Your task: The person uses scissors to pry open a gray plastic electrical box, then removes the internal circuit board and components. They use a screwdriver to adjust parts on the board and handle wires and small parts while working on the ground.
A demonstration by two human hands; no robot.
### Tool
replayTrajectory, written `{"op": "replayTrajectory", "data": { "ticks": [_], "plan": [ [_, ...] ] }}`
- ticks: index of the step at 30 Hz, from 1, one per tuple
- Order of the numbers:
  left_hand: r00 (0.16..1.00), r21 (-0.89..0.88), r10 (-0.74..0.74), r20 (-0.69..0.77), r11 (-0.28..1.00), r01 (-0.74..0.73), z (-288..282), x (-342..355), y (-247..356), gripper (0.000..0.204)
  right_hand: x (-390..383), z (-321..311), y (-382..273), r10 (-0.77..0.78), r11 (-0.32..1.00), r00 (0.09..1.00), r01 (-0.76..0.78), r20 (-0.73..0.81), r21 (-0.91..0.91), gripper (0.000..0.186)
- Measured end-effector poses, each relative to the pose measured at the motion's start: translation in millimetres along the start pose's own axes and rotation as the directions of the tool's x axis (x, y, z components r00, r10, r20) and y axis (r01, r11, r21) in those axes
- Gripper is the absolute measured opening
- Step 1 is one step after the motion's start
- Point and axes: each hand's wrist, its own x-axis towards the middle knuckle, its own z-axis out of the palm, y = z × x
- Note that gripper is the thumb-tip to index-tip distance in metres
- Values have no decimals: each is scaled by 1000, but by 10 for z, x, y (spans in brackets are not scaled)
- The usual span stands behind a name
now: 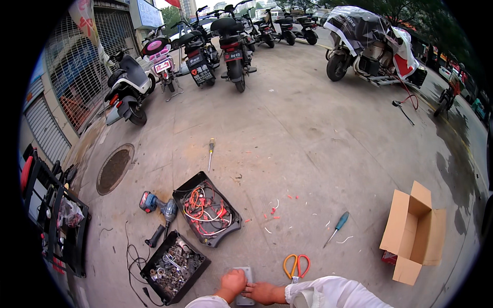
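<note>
At the bottom centre a flat grey case (248, 273) with rounded ends lies on the concrete, partly covered by my hands. My left hand (233, 282) is closed in a fist at the case's left side; whatever it holds is hidden. From the right, my right hand (262, 293) reaches across with its fingers bent onto the case, close to my left hand. Just right of them lie scissors (296, 268) with one orange and one red handle, their blades partly behind my white sleeve (328, 292).
Left of my hands are a black tray of metal hardware (177, 264), a black tray of wires (208, 210) and a cordless impact wrench (167, 209). Screwdrivers (341, 222) and wire scraps lie about. An open cardboard box (405, 236) stands right; scooters (233, 51) are parked behind.
</note>
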Motion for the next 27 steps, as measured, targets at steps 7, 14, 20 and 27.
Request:
{"op": "replayTrajectory", "data": {
  "ticks": [7,14,20,27],
  "plan": [
    [984,-4,-177,29,984,177,-1,28,134,28,-38,2,7,0,1000,1000,-1,11,16,53],
    [975,-33,-211,64,976,214,-172,-11,203,26,-62,-58,0,5,1000,1000,-5,1,25,51],
    [997,11,-15,70,1000,14,-302,-26,127,21,-43,-40,-1,-5,1000,1000,6,-30,4,51],
    [995,33,82,-51,996,-81,-122,106,57,18,-112,-101,42,77,996,997,-77,4,46,47]
  ]
}}
